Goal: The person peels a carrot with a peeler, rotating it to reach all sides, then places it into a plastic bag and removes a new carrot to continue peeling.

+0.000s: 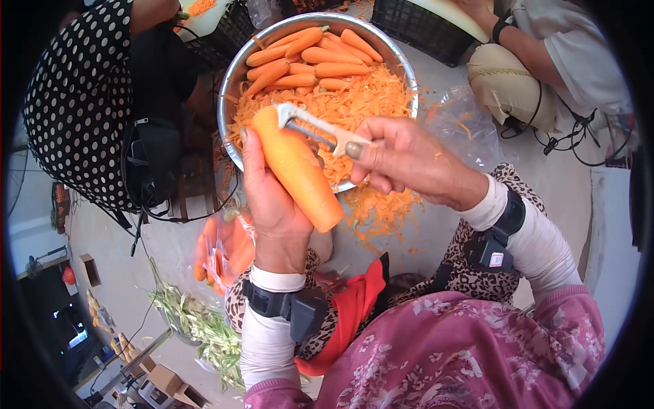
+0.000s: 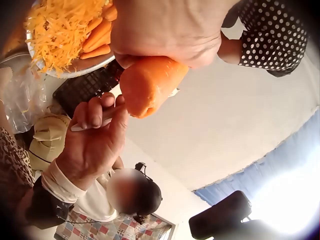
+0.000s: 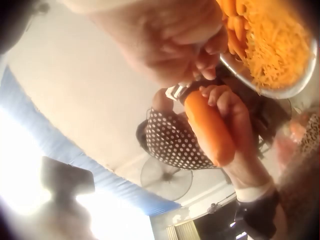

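My left hand (image 1: pixel 276 211) grips a large orange carrot (image 1: pixel 298 170), its thumb along the near side and its fingers behind. The carrot slants over the front of the basin, its thick end toward me. In my right hand (image 1: pixel 415 160) is a white-handled peeler (image 1: pixel 317 127), pinched between thumb and fingers. The peeler's head lies at the carrot's far end. In the left wrist view the carrot (image 2: pixel 152 82) juts out from under the left hand (image 2: pixel 167 30). The right wrist view shows the carrot (image 3: pixel 207 127) with the left fingers curled round it.
Beneath the hands stands a metal basin (image 1: pixel 223 112) with peeled carrots (image 1: pixel 317 58) and a heap of peelings (image 1: pixel 371 88). A bag of unpeeled carrots (image 1: pixel 225 249) sits at left. Peelings lie on the floor (image 1: pixel 385 211). Two people sit opposite, near black crates (image 1: pixel 426 31).
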Motion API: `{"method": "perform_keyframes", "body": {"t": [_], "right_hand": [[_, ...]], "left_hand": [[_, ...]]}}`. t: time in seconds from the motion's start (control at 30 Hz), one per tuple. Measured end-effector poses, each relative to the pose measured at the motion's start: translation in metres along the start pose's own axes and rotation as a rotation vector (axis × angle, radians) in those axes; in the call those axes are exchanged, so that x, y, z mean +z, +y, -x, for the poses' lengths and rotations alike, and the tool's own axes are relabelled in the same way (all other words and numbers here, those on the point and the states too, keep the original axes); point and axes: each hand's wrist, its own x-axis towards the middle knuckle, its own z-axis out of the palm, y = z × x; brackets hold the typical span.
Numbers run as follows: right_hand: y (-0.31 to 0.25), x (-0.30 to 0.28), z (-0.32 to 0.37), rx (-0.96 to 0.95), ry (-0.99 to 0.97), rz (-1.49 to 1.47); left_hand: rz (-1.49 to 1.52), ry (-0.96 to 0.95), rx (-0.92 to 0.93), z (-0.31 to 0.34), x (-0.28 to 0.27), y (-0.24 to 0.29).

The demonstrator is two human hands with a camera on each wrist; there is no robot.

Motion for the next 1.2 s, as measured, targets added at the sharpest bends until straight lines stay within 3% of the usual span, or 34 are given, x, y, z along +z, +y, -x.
{"method": "perform_keyframes", "body": {"t": [0.07, 0.17, 0.33, 0.43, 0.57, 0.63, 0.8, 1.2], "right_hand": [[0.002, 0.009, 0.003, 0.019, -0.050, -0.091], [0.004, 0.008, 0.000, 0.012, -0.098, -0.273], [-0.012, -0.017, -0.008, -0.138, 0.091, -0.231], [-0.020, -0.033, -0.011, -0.188, 0.136, -0.261], [-0.031, -0.045, -0.010, -0.255, 0.164, -0.276], [-0.036, -0.044, -0.009, -0.250, 0.173, -0.195], [-0.030, -0.034, -0.009, -0.162, 0.202, -0.028], [-0.031, -0.032, -0.007, -0.337, 0.221, 0.193]], "left_hand": [[-0.115, 0.394, 0.273, -0.002, 0.027, -0.004], [-0.105, 0.373, 0.311, -0.005, 0.019, -0.001], [-0.088, 0.331, 0.279, -0.003, 0.016, 0.009], [-0.336, 0.359, 0.237, 0.000, 0.023, 0.012], [-0.648, 0.222, 0.115, 0.007, 0.037, 0.016], [-0.744, 0.055, -0.071, 0.010, 0.046, 0.013], [-0.668, -0.069, -0.362, 0.013, 0.044, 0.001], [-0.631, -0.028, -0.296, 0.011, 0.040, -0.011]]}}
